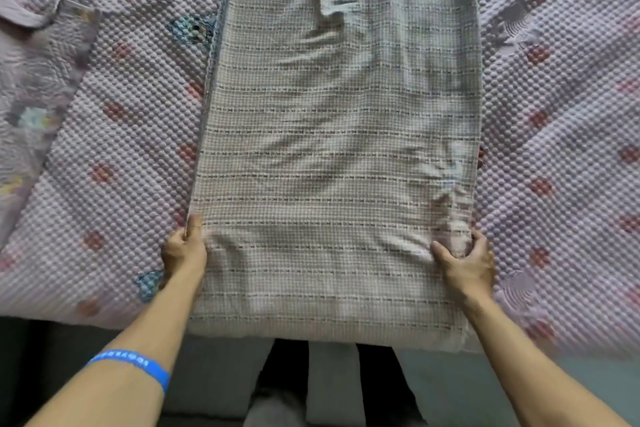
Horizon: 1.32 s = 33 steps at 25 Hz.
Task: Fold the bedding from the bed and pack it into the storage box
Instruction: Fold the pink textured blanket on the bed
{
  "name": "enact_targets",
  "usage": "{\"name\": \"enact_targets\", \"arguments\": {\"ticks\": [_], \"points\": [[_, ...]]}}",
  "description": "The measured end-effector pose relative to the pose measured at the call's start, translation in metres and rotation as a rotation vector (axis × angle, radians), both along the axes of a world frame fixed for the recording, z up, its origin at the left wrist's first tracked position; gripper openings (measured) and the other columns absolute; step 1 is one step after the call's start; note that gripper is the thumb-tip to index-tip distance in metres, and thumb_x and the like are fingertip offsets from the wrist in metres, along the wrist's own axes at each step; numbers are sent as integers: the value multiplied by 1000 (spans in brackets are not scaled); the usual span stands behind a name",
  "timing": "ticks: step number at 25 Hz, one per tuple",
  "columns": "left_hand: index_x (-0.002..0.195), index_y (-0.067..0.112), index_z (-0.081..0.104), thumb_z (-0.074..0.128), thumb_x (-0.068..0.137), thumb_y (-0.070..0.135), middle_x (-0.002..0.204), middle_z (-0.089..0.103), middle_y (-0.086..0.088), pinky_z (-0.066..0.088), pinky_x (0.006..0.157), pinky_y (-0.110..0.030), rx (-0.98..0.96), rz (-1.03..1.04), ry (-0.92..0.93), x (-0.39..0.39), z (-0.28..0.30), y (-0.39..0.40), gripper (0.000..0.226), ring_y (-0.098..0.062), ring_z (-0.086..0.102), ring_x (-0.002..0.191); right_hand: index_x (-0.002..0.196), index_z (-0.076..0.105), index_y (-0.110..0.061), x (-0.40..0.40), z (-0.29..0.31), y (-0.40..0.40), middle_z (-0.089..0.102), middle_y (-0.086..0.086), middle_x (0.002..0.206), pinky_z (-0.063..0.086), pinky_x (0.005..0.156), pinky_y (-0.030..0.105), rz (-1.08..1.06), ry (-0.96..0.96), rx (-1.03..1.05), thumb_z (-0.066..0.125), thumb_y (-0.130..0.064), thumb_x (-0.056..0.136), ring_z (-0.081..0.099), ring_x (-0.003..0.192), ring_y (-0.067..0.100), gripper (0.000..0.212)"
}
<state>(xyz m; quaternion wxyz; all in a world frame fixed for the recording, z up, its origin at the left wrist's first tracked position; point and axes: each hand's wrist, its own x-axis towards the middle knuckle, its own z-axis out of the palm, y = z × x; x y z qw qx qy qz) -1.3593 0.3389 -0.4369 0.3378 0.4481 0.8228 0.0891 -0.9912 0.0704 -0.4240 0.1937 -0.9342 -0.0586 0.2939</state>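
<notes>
A long beige woven blanket (339,135) with thin dark stitched lines lies folded into a narrow strip down the middle of the bed. Its near end hangs slightly over the bed's front edge. My left hand (184,250) grips the strip's left edge near that end, thumb on top. My right hand (465,262) grips the right edge at the same height, fingers curled round bunched fabric. Both arms reach forward from below. The storage box is out of sight.
A pink bubble-textured bedspread (114,149) with red dots covers the bed under the strip. A pillow in a mauve floral case (38,87) lies at the far left. Below the bed's front edge are a grey floor (214,378) and my dark trouser legs (284,378).
</notes>
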Motion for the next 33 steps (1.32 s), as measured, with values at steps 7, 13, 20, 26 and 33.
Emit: {"name": "enact_targets", "arguments": {"ticks": [7, 13, 20, 26, 33], "points": [[100, 10, 60, 78, 82, 22, 97, 70, -10, 47, 69, -32, -188, -152, -141, -65, 32, -107, 28, -23, 63, 81, 109, 71, -7, -37, 14, -90, 76, 5, 100, 58, 76, 28, -95, 618, 263, 92, -36, 56, 72, 90, 16, 64], [110, 7, 68, 73, 86, 29, 112, 69, -14, 49, 84, -34, -502, -107, -125, -79, 34, -161, 33, -24, 62, 93, 106, 73, -21, -76, 33, -137, 76, -10, 100, 51, 74, 17, 120, 816, 104, 86, -21, 71, 69, 95, 4, 38], [101, 4, 68, 76, 81, 41, 93, 69, -1, 49, 81, -30, -457, -78, -264, -77, 86, -178, 44, -21, 64, 92, 104, 71, -20, -128, 69, -149, 74, -8, 99, 50, 71, 23, 47, 801, 80, 86, -17, 67, 68, 92, 8, 40], [116, 6, 68, 69, 87, 27, 106, 73, -15, 48, 100, -48, -910, -23, -399, -108, 92, -145, 36, -33, 67, 104, 93, 68, 2, -115, 105, -112, 60, 8, 68, 41, 46, 24, -95, 993, 28, 63, -6, 55, 53, 53, 14, 39], [105, 10, 67, 43, 99, 17, 78, 70, -3, 56, 79, -35, -413, 422, -799, -32, 102, -4, 26, -19, 70, 71, 86, 55, -9, 29, 97, 11, 60, 8, 68, 52, 63, 38, -786, 872, 478, 87, -7, 50, 53, 66, 22, 49]]}}
